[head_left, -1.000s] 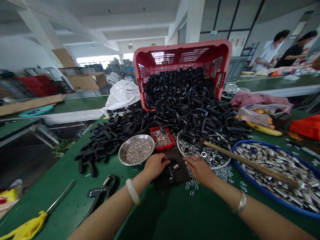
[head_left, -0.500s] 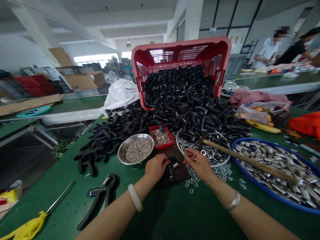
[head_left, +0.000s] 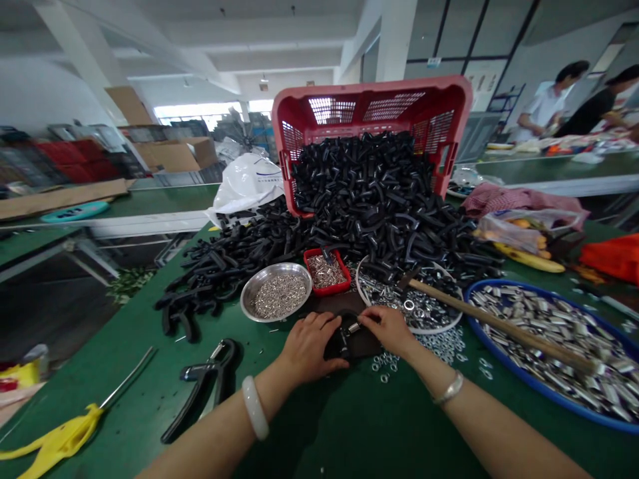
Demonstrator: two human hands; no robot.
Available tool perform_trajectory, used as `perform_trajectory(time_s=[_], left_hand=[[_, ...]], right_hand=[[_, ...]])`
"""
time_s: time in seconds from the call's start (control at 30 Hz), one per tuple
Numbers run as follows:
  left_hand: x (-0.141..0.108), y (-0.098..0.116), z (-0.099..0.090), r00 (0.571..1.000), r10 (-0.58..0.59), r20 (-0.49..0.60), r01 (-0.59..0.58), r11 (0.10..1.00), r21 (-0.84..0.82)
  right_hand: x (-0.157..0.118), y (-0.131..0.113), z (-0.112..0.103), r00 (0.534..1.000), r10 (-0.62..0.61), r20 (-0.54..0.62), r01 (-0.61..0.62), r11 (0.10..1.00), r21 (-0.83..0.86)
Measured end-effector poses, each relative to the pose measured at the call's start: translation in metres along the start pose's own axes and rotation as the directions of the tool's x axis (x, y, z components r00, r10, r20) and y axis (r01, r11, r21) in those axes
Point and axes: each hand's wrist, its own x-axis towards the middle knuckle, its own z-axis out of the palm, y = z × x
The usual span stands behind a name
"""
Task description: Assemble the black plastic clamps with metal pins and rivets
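Observation:
A partly assembled black hand grip strengthener (head_left: 343, 344) with a small metal spring (head_left: 354, 327) lies on a dark pad (head_left: 367, 342) in front of me. My left hand (head_left: 310, 346) reaches over its left side, fingers stretched out and thumb apart, touching or just above it. My right hand (head_left: 388, 327) is closed in a pinch at the spring's right end; whatever sits between the fingertips is too small to make out. Another hand grip strengthener (head_left: 204, 382) lies to the left, its handles pointing toward me.
Black handles (head_left: 369, 199) spill from a tipped red crate (head_left: 369, 90). Small metal parts fill a steel bowl (head_left: 243, 303), a red tray (head_left: 333, 290) and a white tray (head_left: 444, 327). A hammer (head_left: 499, 322) crosses a blue tray (head_left: 504, 356) of metal tubes. A yellow-handled tool (head_left: 74, 432) lies left.
My right hand has come left to the spring and closed in a pinch there. My left hand has opened from a pinch and spread over the strengthener's left side. The view has shifted slightly.

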Motion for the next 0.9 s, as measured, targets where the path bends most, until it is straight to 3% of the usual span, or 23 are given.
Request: perform_trajectory(time_s=[0.13, 0.23, 0.4, 0.57, 0.7, 0.9], left_hand=[[0.003, -0.006, 0.004, 0.998, 0.027, -0.058, -0.03, 0.998, -0.05], [0.007, -0.01, 0.008, 0.998, 0.046, -0.053, -0.051, 0.994, -0.092], [0.01, -0.011, 0.013, 0.998, 0.026, -0.059, -0.034, 0.99, -0.135], [0.01, -0.009, 0.014, 0.998, -0.02, -0.065, 0.01, 0.989, -0.151], [0.015, -0.01, 0.013, 0.998, -0.066, -0.012, 0.064, 0.988, -0.14], [0.026, -0.011, 0.007, 0.991, -0.091, 0.099, 0.099, 0.991, -0.089]], right_hand=[[0.002, 0.0, -0.002, 0.999, -0.027, 0.019, 0.029, 0.995, -0.091], [0.0, -0.008, -0.003, 0.994, -0.093, 0.049, 0.103, 0.963, -0.249], [-0.007, -0.02, 0.0, 0.98, -0.147, 0.136, 0.199, 0.786, -0.585], [-0.022, -0.008, 0.012, 0.966, -0.242, 0.087, 0.244, 0.755, -0.609], [-0.032, -0.001, 0.01, 0.956, -0.252, 0.15, 0.287, 0.702, -0.652], [-0.028, -0.02, -0.003, 0.951, -0.194, 0.242, 0.305, 0.726, -0.616]])
